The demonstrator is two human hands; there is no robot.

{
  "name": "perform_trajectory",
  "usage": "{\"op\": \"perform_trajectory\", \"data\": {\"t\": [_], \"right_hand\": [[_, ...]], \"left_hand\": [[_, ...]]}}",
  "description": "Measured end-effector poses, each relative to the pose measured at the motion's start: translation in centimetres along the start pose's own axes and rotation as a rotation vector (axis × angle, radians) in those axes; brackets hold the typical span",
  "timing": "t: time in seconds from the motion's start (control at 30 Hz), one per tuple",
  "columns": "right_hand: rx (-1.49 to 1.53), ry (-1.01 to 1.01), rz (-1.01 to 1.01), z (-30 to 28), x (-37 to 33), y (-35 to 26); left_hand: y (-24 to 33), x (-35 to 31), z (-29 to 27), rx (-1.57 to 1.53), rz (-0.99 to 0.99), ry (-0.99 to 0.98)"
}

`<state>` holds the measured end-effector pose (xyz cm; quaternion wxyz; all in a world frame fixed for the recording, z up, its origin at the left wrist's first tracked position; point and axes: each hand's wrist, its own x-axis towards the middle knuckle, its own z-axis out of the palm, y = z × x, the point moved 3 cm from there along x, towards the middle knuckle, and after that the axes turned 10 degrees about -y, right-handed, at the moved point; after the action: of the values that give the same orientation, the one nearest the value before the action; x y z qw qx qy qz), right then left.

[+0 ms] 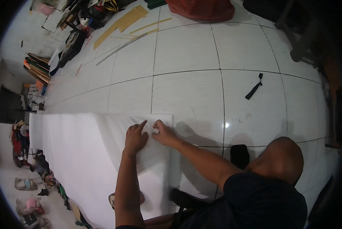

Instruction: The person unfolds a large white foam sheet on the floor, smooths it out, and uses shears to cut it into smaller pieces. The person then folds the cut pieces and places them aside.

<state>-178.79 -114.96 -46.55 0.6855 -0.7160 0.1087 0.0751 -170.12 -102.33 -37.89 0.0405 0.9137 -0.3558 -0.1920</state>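
A long white sheet lies spread over the tiled floor. On its right end a thin, see-through white layer is wrinkled into folds. My left hand rests on this layer, its index finger stretched forward and its thumb apart. Close beside it, my right hand has its fingers curled in a pinch on the thin layer near the sheet's right edge. The fingertips are small in view, and how much material they hold is hidden. Part of a foot shows on the sheet beside my left forearm.
Yellow-brown board pieces and a long thin strip lie on the far floor. A red bag-like bundle stands beyond. A black strap-like item lies at right. Stacked boards and piled goods line the left.
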Motion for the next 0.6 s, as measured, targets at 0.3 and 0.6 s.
{"op": "perform_trajectory", "data": {"t": [0.3, 0.6], "right_hand": [[-0.540, 0.550, -0.231, -1.4, 0.8, 4.4], [-0.472, 0.396, -0.195, -1.0, 0.7, 7.6]], "left_hand": [[-1.0, 0.4, 0.2, 0.028, 0.070, -0.113], [-0.3, -0.6, 1.4, -0.086, 0.054, 0.007]]}}
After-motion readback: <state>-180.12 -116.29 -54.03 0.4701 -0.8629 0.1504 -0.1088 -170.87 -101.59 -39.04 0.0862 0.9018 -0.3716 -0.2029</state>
